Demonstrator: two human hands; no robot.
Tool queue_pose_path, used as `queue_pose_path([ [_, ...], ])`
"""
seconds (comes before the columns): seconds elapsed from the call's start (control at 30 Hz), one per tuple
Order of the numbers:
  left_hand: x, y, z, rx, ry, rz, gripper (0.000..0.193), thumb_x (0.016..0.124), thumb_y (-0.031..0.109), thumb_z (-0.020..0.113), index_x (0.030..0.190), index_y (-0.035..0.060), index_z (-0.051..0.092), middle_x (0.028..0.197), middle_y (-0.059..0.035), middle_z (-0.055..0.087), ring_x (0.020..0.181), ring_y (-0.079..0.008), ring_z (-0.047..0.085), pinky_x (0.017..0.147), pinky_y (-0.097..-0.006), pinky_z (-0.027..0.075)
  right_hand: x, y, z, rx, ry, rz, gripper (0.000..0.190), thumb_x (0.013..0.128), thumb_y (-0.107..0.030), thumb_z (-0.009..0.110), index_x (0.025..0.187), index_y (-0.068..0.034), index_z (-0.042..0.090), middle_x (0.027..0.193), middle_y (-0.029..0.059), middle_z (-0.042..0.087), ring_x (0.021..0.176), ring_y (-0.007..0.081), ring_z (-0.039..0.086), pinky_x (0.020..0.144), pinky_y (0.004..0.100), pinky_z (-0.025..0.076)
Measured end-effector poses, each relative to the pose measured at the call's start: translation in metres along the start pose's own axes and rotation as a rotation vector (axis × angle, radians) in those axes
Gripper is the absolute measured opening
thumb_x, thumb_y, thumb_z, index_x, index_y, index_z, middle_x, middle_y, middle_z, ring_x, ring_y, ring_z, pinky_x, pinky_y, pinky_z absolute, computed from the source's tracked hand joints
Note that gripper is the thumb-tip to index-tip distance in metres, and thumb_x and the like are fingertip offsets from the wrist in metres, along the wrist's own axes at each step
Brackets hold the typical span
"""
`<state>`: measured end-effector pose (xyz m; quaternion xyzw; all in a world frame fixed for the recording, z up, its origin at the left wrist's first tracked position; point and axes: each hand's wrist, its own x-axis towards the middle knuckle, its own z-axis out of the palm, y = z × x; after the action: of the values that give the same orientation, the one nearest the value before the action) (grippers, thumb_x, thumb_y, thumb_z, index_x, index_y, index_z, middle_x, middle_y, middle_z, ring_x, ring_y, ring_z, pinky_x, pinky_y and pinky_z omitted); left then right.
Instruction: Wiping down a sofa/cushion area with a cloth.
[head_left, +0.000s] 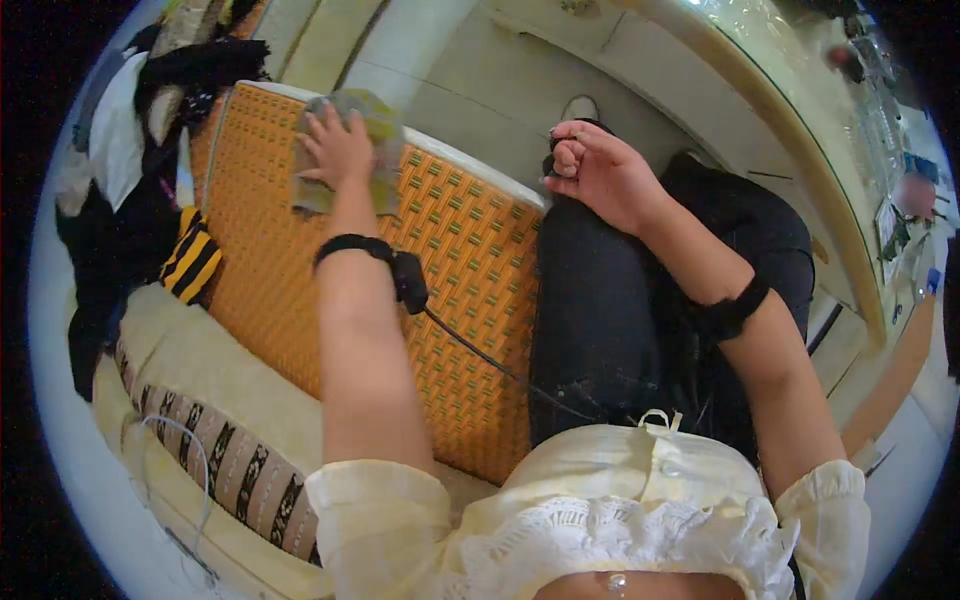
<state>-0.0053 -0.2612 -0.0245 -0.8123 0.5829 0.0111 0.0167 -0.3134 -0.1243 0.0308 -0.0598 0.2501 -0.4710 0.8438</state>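
Observation:
My left hand (341, 150) lies with its fingers spread on top of a grey and yellow-green cloth (386, 142). The cloth is flat on an orange woven mat (457, 217) that covers the seat beside me, near the seat's front edge. Over my knee, above the dark trousers (592, 315), hovers my right hand (600, 172), its fingers loosely curled. Nothing can be seen in it. A black band with a small box is on my left forearm, with a cable running from it; another black band is near my right elbow.
Dark clothes (112, 247) and a black-and-yellow striped fabric (191, 259) are heaped at the seat's far left. Behind the mat runs a padded backrest (217, 345) with a loose white cable (202, 457). A curved table edge (810, 142) stands at the right, with various items on top.

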Motion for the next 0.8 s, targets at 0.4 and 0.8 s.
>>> queue_pose_path([
  [0.4, 0.004, -0.038, 0.006, -0.002, 0.068, 0.069, 0.053, 0.09, 0.046, 0.029, 0.138, 0.0224, 0.022, 0.145, -0.0041, 0.015, 0.133, -0.0271, 0.011, 0.1, -0.0606, 0.013, 0.016, 0.002, 0.014, -0.007, -0.03, 0.011, 0.02, 0.087, -0.022, 0.046, 0.099, -0.008, 0.056, 0.066, -0.0015, 0.042, 0.066, 0.0123, 0.045, 0.078, 0.0367, 0.042],
  [0.8, -0.306, -0.085, -0.003, 0.051, -0.071, -0.026, 0.051, 0.09, 0.035, 0.036, 0.136, 0.0151, 0.027, 0.145, -0.0086, 0.014, 0.132, -0.0325, 0.012, 0.101, -0.0568, 0.012, -0.002, 0.002, -0.016, -0.198, -0.003, -0.123, 0.016, 0.086, -0.014, 0.048, 0.098, -0.006, 0.053, 0.063, -0.0005, 0.039, 0.059, 0.0115, 0.042, 0.072, 0.0355, 0.046],
])
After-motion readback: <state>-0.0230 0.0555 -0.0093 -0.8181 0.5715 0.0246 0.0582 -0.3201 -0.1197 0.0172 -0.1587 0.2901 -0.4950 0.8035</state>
